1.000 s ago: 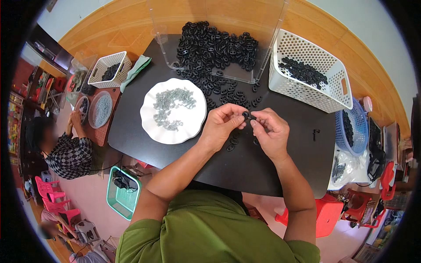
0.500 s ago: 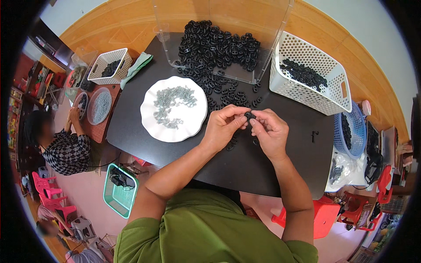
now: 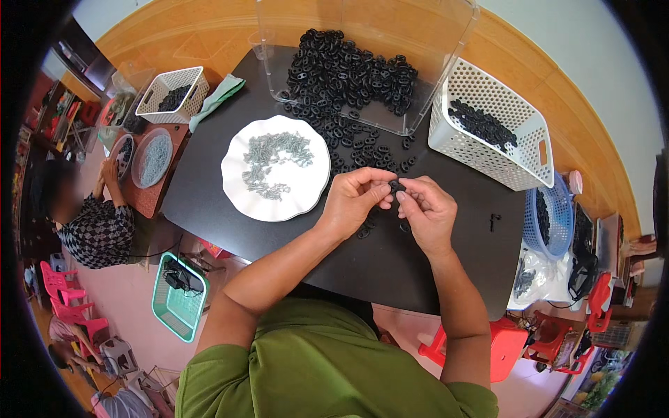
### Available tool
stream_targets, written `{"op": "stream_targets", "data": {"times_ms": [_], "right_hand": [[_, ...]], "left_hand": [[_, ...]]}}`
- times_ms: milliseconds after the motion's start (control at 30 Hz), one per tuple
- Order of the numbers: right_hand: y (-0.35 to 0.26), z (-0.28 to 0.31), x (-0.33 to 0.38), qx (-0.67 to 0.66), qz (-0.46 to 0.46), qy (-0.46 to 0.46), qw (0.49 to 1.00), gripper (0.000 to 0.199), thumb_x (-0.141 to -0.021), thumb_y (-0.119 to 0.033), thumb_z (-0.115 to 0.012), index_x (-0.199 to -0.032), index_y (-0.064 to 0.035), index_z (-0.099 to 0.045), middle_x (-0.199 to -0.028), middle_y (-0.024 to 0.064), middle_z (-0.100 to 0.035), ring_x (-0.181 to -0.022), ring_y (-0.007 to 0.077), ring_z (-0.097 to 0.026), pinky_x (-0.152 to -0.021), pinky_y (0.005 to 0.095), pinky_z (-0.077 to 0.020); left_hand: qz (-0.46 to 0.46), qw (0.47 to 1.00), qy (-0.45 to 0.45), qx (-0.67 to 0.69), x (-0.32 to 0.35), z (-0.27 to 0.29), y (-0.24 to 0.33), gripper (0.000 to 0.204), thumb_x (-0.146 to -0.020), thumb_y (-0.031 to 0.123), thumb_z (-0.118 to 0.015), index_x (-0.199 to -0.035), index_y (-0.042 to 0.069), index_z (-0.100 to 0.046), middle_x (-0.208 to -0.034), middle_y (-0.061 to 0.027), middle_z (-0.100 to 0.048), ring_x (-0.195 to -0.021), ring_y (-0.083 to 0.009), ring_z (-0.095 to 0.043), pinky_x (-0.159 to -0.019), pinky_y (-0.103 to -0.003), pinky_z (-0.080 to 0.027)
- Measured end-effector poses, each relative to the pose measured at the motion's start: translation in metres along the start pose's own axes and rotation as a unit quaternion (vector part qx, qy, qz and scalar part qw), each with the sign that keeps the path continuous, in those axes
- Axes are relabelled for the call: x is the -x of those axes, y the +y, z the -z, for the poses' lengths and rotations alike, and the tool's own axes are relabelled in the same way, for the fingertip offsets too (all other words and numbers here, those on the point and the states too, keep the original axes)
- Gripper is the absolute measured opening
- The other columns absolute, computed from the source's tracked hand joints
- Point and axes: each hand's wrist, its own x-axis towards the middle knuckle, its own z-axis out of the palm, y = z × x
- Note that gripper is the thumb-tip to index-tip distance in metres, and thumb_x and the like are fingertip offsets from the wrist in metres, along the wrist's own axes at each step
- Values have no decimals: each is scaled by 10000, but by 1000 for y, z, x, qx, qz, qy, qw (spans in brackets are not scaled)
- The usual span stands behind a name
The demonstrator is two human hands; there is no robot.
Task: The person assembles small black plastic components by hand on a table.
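A small black oval plastic piece with holes (image 3: 396,186) is pinched between my two hands above the dark table. My left hand (image 3: 354,202) grips its left side with thumb and forefinger, and my right hand (image 3: 430,212) grips its other side. Fingertips hide much of the piece. Just beyond my hands lie loose black pieces (image 3: 362,150), spilling from a large heap (image 3: 341,73) in a clear plastic bin (image 3: 446,76) tipped toward me. Left of my hands, a white scalloped plate (image 3: 237,198) carries many small, clear-grey slender pieces (image 3: 268,157).
At the right stand a white perforated basket (image 3: 481,167) with black pieces and a blue basket (image 3: 568,209). A small black part (image 3: 495,221) lies on the dark table (image 3: 446,279). Leftward, another person (image 3: 97,226) sits at a reddish table with tubs; a green basket (image 3: 171,317) is below.
The whole view has shifted slightly. Both hands stay together on the black piece, with only small finger movement.
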Motion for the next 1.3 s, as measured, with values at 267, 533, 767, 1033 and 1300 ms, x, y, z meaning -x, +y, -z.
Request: {"op": "stream_targets", "data": {"times_ms": [267, 533, 767, 1033, 1300], "right_hand": [[0, -2, 2, -8, -17, 8, 1000, 188, -756, 99, -593, -931, 32, -608, -783, 59, -557, -547, 61, -528, -456, 176, -425], [1, -7, 4, -57, -57, 19, 997, 181, -783, 79, -581, -954, 31, -612, -794, 62, -567, -587, 65, -550, -463, 174, -461], [6, -8, 7, -30, -38, 13, 999, 213, -788, 107, -561, -979, 24, -605, -813, 78, -564, -602, 83, -555, -476, 175, -474], [2, 10, -4, -146, -116, -76, 979, 226, -800, 82, -555, -1010, 18, -610, -782, 61, -572, -596, 89, -559, -495, 195, -483], [10, 14, -6, -160, -108, -124, 973, 307, -789, 73, -573, -1082, -14, -604, -745, 50, -556, -554, 84, -539, -444, 199, -460]], "left_hand": [[-2, 999, 16, 35, 0, -2, 2, 174, -845, 0, -550, -1008, -10, -611, -779, -52, -608, -667, -96, -578, -631, -212, -492], [-7, 1000, 11, 13, -1, 1, -3, 153, -833, -19, -555, -969, -4, -624, -753, -40, -602, -644, -89, -571, -609, -213, -493], [-12, 1000, -2, -27, -3, 2, -4, 142, -829, -30, -553, -944, -2, -631, -752, -44, -604, -648, -86, -574, -597, -206, -492], [25, 999, -30, 32, -4, 5, -3, 112, -822, -20, -570, -916, -8, -628, -777, -47, -603, -635, -91, -568, -565, -212, -488], [22, 997, -39, 64, -3, 6, -2, 64, -809, -1, -603, -865, -8, -633, -710, -44, -610, -588, -76, -560, -516, -196, -481]]}}
